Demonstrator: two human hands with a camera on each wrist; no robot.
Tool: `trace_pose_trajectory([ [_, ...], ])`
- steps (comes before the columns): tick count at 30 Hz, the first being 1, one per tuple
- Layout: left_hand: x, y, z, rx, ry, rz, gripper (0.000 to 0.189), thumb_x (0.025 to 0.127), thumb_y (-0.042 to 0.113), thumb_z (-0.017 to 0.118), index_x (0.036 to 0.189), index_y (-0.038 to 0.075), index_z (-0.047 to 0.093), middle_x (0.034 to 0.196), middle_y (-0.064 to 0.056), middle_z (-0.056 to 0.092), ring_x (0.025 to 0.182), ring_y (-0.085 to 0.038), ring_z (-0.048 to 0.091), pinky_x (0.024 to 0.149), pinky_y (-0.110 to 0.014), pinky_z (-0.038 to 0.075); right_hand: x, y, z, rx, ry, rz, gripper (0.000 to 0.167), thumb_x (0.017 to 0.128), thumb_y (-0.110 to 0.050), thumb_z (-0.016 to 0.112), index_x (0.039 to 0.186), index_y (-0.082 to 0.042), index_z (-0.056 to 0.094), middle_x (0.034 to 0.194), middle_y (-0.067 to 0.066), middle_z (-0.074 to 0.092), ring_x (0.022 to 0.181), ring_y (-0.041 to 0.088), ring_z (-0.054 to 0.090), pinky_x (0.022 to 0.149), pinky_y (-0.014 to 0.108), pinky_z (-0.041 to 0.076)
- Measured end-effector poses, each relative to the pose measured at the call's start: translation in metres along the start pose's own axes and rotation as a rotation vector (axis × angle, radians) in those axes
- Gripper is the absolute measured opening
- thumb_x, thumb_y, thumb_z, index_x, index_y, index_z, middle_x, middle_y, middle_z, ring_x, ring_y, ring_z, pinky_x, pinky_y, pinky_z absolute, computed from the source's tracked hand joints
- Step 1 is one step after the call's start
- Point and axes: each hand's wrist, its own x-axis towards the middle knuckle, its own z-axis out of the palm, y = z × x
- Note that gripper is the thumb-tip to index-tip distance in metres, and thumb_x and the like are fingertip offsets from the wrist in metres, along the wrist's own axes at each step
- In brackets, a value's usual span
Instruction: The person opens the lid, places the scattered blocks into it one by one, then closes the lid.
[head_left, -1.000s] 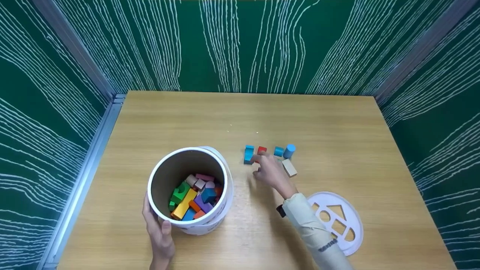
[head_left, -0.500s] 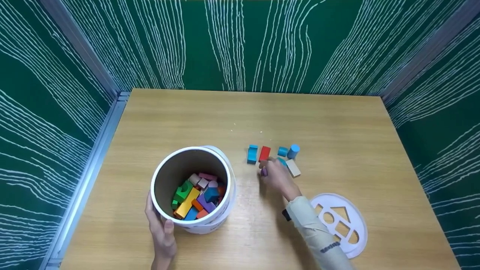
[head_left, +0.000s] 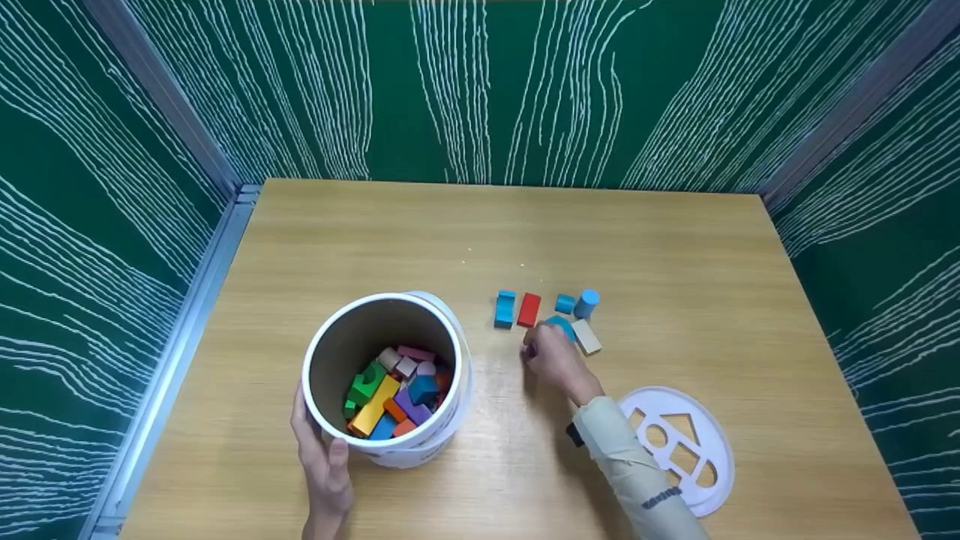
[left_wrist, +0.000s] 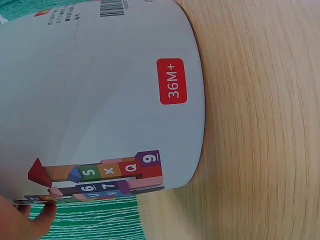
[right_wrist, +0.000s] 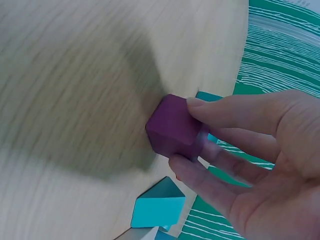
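My right hand point(head_left: 556, 358) pinches a purple block point(right_wrist: 177, 125) between thumb and fingers, low over the table. In the head view the hand mostly hides this block. Just beyond it lie a teal block point(head_left: 559, 325), a pale wooden block point(head_left: 587, 337) and a red block point(head_left: 529, 309). My left hand point(head_left: 328, 472) holds the side of a white bucket point(head_left: 310, 352), thumb by the rim. Inside are several coloured blocks, among them a yellow one point(head_left: 374, 406) and a green one point(head_left: 367, 381). The left wrist view shows the bucket's printed wall point(left_wrist: 110, 100).
Farther out stand a blue notched block point(head_left: 505, 309), a small teal cylinder point(head_left: 565, 303) and an upright blue cylinder point(head_left: 587, 303). A white lid with shaped holes point(head_left: 718, 439) lies near the right forearm. Green patterned walls point(head_left: 525, 90) border the wooden table point(head_left: 645, 247).
My right hand, reaching among the blocks a second ago, has drawn back slightly towards me with the purple block in its fingers. The red block now shows fully. The left hand stays on the bucket.
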Motion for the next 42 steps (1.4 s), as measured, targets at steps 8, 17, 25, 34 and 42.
trace_pose_trajectory([
  [8,0.000,0.001,-0.001,0.002,-0.006,-0.063,0.068,0.090,0.020,0.046,0.151,0.012,0.017,0.155,-0.006,0.021,0.137,-0.024,0.024,0.113,-0.033,0.023,0.000,-0.001,-0.011,0.025,-0.019,0.043,0.019,0.079,0.008,0.065,0.094,0.000,0.073,0.086,0.010,0.066,0.070,0.020,0.056,0.056,0.026,0.049],
  [17,0.001,0.002,0.000,0.004,-0.008,-0.062,0.068,0.091,0.024,0.048,0.151,0.013,0.018,0.155,-0.005,0.021,0.138,-0.024,0.023,0.113,-0.033,0.022,0.001,-0.003,-0.027,0.008,0.073,-0.048,0.011,0.077,0.009,0.064,0.083,0.002,0.071,0.074,0.011,0.060,0.064,0.021,0.051,0.047,0.026,0.039],
  [25,0.001,0.002,0.000,0.005,-0.004,-0.050,0.066,0.091,0.018,0.044,0.150,0.011,0.017,0.154,-0.008,0.021,0.136,-0.026,0.024,0.112,-0.031,0.025,-0.004,-0.013,-0.041,-0.014,0.142,-0.097,0.011,0.072,0.008,0.069,0.076,-0.002,0.068,0.070,0.007,0.059,0.066,0.020,0.051,0.052,0.026,0.042],
  [34,0.001,0.002,0.000,-0.032,0.000,-0.022,0.065,0.092,0.018,0.046,0.150,0.008,0.018,0.154,-0.010,0.021,0.137,-0.026,0.024,0.111,-0.029,0.025,-0.010,-0.030,-0.058,-0.009,0.190,-0.149,0.014,0.074,0.012,0.060,0.080,0.002,0.067,0.077,0.012,0.060,0.068,0.021,0.052,0.054,0.027,0.042],
  [42,0.001,0.003,0.000,-0.034,-0.003,-0.019,0.065,0.092,0.016,0.045,0.150,0.008,0.017,0.154,-0.011,0.021,0.136,-0.026,0.025,0.111,-0.027,0.027,-0.019,-0.053,-0.077,-0.013,0.215,-0.198,0.013,0.075,0.010,0.063,0.083,0.000,0.068,0.082,0.010,0.063,0.068,0.021,0.054,0.055,0.027,0.047],
])
